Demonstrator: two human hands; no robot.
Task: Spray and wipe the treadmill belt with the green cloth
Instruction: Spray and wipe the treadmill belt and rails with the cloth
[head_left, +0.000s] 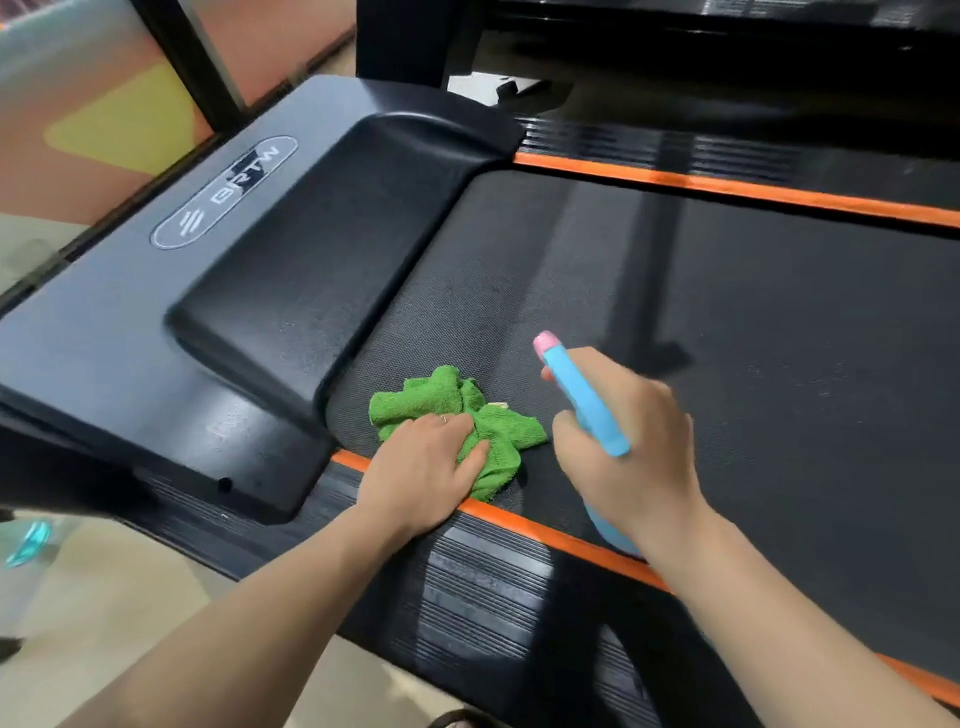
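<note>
A crumpled green cloth (493, 431) lies on the black treadmill belt (753, 322), near the belt's front corner beside the motor cover. My left hand (426, 462) rests on top of the cloth, fingers lying over it. My right hand (628, 441) grips a blue spray bottle (584, 397) with a pink nozzle tip, held just above the belt to the right of the cloth, nozzle pointing away from me. The bottle's body is mostly hidden under my hand and wrist.
The black and grey motor cover (260, 270) with an oval logo rises to the left of the belt. Orange strips (561, 540) and ribbed black side rails (483, 587) border the belt. Another dark machine frame (675, 62) stands beyond. Pale floor lies at lower left.
</note>
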